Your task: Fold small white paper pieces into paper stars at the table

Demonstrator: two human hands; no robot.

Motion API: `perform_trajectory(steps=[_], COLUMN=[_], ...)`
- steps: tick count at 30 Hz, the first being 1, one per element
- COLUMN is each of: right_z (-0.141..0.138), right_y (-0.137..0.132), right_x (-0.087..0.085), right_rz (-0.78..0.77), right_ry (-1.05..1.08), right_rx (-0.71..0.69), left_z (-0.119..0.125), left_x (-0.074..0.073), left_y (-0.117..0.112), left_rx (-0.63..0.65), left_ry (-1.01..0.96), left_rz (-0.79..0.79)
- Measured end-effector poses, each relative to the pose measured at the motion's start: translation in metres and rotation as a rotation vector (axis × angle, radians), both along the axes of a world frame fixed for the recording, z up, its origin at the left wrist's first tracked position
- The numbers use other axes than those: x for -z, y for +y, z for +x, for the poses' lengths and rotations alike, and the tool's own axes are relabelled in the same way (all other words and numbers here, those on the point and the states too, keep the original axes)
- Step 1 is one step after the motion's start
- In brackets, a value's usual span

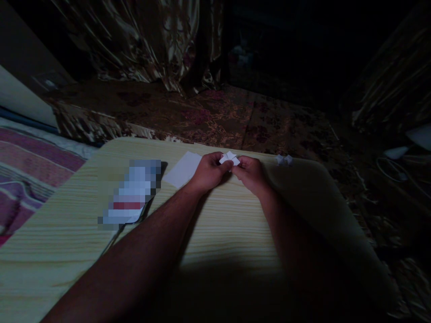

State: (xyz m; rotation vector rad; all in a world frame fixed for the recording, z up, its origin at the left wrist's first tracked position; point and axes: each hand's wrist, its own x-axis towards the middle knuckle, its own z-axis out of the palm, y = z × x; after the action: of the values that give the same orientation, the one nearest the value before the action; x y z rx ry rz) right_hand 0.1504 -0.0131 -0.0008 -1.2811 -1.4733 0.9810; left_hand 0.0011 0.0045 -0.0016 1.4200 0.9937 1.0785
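Between my two hands is a small white folded paper piece (229,158), with pointed corners and crossing folds on its face. My left hand (211,172) pinches it from the left, the thumb lying over its lower middle. From the right, the fingers of my right hand (249,172) grip its edge. Just left of my left hand, white paper sheets (183,169) lie flat on the table, partly covered by the hand. Two small white folded paper pieces (283,159) sit near the far table edge, right of my right hand.
A wood-grain table (232,233) is under my arms. On its left lies a phone-like device (133,193), its screen blurred out, with a cable (111,242). Behind stand a patterned cloth-covered ledge (202,114) and curtains (175,40). Striped bedding (23,166) is at left.
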Motion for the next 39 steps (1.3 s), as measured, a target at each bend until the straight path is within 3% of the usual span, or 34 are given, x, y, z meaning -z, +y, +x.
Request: perform_trajectory(steps=[7,16,31,39], right_z=[0.0005,0.0033,0.0079,0.0023], right_y=[0.0001,0.0039,0.0066,0.0002], right_x=[0.0002,0.002,0.0069,0.0015], right_rz=[0.0,-0.046,-0.047,0.03], right_ry=[0.05,0.205,0.183,0.241], right_rx=[-0.022,0.087,0.014,0.098], left_z=[-0.0011,-0.0021,-0.0042,-0.0019], left_x=[0.0007,-0.0035,-0.0035,-0.0026], left_y=[0.0016,-0.0013,-0.0001,0.0018], left_rx=[-0.008,0.008,0.029,-0.069], left_ry=[-0.045,-0.128,-0.107,-0.216], left_rz=[-0.003,-0.065,-0.103,-0.106])
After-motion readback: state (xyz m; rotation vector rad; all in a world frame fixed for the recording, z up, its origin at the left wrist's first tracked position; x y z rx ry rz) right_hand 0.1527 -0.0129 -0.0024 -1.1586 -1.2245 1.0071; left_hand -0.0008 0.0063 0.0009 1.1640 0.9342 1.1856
